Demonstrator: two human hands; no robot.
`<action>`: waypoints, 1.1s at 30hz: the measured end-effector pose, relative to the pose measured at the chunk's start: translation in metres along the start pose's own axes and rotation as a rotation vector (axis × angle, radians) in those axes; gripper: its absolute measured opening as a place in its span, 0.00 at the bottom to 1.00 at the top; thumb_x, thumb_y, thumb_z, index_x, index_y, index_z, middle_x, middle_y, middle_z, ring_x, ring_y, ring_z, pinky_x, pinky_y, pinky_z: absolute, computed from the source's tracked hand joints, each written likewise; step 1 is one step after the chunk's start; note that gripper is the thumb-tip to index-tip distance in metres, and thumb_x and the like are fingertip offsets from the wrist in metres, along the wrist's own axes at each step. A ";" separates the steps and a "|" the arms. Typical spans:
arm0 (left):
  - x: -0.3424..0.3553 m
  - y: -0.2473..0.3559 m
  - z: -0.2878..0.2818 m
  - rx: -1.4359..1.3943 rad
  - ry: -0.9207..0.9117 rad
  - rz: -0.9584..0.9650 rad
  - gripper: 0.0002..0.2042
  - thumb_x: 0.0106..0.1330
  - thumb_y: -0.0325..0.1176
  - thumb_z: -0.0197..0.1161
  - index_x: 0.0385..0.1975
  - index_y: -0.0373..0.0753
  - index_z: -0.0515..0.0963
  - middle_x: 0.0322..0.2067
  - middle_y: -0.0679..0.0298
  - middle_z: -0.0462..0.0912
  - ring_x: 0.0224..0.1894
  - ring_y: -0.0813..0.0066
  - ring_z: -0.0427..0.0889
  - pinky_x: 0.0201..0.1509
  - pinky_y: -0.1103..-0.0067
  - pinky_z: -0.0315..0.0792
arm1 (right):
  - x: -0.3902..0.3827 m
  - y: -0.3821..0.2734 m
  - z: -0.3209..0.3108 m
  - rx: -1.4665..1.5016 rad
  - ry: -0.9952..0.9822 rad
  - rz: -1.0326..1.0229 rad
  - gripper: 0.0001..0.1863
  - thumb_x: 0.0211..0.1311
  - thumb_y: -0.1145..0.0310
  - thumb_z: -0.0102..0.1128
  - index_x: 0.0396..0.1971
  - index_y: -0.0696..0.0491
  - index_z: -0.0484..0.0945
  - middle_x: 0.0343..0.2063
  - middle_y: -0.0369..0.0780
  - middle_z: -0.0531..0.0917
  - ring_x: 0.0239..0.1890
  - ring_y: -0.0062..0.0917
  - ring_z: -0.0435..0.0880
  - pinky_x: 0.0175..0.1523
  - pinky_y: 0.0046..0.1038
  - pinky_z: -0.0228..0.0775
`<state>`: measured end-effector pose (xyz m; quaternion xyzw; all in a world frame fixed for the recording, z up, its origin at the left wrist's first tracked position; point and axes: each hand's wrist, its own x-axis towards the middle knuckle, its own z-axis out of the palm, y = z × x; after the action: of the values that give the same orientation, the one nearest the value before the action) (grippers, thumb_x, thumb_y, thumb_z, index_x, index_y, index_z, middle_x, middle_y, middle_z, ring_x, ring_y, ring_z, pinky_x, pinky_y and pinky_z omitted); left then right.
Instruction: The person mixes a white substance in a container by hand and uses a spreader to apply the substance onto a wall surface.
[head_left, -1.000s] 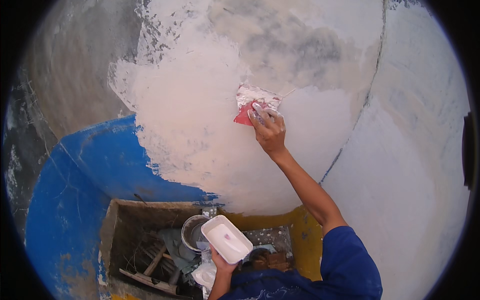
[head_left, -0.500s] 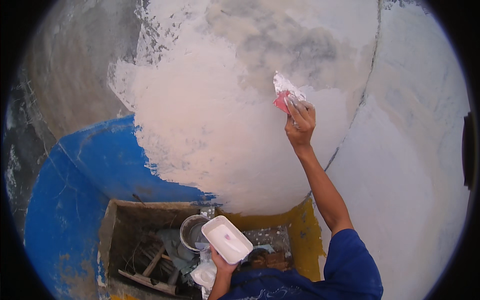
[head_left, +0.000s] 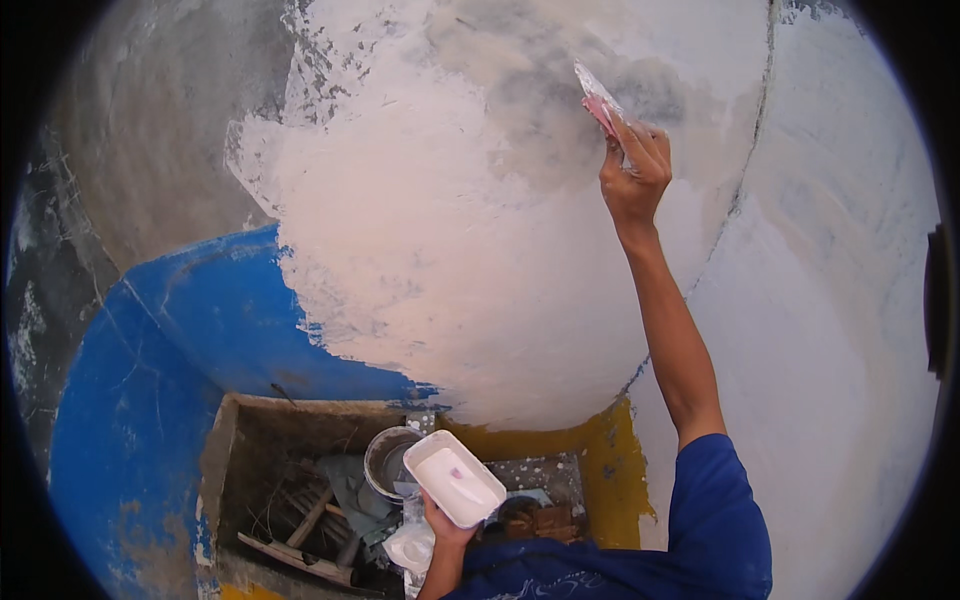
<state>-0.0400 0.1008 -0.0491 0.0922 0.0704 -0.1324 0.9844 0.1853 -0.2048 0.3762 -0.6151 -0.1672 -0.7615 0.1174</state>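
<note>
My right hand (head_left: pixel 640 180) is closed round a putty scraper (head_left: pixel 601 112) with a pinkish-red grip part and a blade coated in white putty. It is raised in front of the wall (head_left: pixel 400 240), beside a grey, thinly coated patch; whether the blade touches the wall I cannot tell. Low in the middle, my left hand (head_left: pixel 445 528) grips a white rectangular tub (head_left: pixel 474 464) from below at its near left side. White putty (head_left: pixel 448 487) and a small pinkish spot show inside the tub. White coating covers the wall's middle and right.
Below stands a concrete trough (head_left: pixel 222 440) with wood pieces (head_left: pixel 310 520) and grey-green cloth (head_left: pixel 355 500). A round bucket (head_left: pixel 385 462) is behind the tub. Blue paint (head_left: pixel 150 370) covers the lower left wall, yellow paint (head_left: pixel 615 470) the lower right. A crack (head_left: pixel 735 205) runs down the wall.
My right hand has moved up and slightly right along the wall with the scraper, whose blade now appears more edge-on. The left hand and tub have hardly moved.
</note>
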 end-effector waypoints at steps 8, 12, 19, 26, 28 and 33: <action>0.008 -0.006 -0.005 -0.086 0.068 -0.038 0.30 0.70 0.61 0.47 0.66 0.49 0.65 0.60 0.61 0.74 0.61 0.50 0.74 0.63 0.44 0.66 | -0.118 -0.077 -0.002 0.223 -0.452 -0.117 0.21 0.44 0.81 0.63 0.42 0.49 0.84 0.37 0.33 0.84 0.40 0.31 0.80 0.41 0.31 0.75; 0.008 -0.007 0.006 -0.078 0.030 -0.049 0.31 0.70 0.61 0.47 0.66 0.49 0.65 0.60 0.60 0.74 0.60 0.50 0.74 0.63 0.44 0.66 | -0.101 -0.078 -0.036 0.485 -0.552 0.243 0.15 0.50 0.81 0.64 0.40 0.55 0.85 0.30 0.40 0.86 0.32 0.32 0.82 0.39 0.29 0.76; 0.014 -0.029 0.017 0.073 0.025 -0.070 0.33 0.69 0.63 0.48 0.67 0.48 0.64 0.61 0.58 0.73 0.60 0.51 0.74 0.63 0.47 0.67 | -0.175 -0.167 -0.164 0.566 -1.170 0.963 0.17 0.55 0.71 0.62 0.45 0.62 0.76 0.26 0.53 0.83 0.28 0.45 0.84 0.37 0.39 0.75; 0.037 -0.066 0.016 0.265 0.005 -0.135 0.36 0.68 0.63 0.49 0.69 0.44 0.60 0.64 0.56 0.69 0.65 0.54 0.69 0.70 0.56 0.61 | -0.243 -0.202 -0.189 0.285 -1.530 0.813 0.21 0.43 0.73 0.61 0.41 0.63 0.76 0.25 0.58 0.82 0.31 0.56 0.82 0.41 0.54 0.73; 0.049 -0.070 0.010 0.234 0.014 -0.130 0.34 0.70 0.61 0.47 0.69 0.45 0.62 0.64 0.56 0.69 0.66 0.55 0.68 0.71 0.56 0.61 | -0.236 -0.199 -0.188 0.326 -1.555 0.867 0.18 0.40 0.73 0.61 0.36 0.63 0.78 0.24 0.58 0.81 0.32 0.57 0.81 0.42 0.53 0.72; 0.058 -0.074 0.033 0.190 -0.040 -0.077 0.33 0.71 0.59 0.48 0.68 0.41 0.62 0.63 0.56 0.71 0.63 0.57 0.72 0.69 0.60 0.64 | -0.216 -0.172 -0.186 0.434 -1.398 0.985 0.15 0.47 0.75 0.58 0.38 0.62 0.78 0.25 0.58 0.80 0.33 0.56 0.80 0.40 0.48 0.72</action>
<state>-0.0013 0.0097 -0.0387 0.1799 0.0415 -0.1780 0.9666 -0.0014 -0.1276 0.1117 -0.9065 -0.0576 -0.0249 0.4175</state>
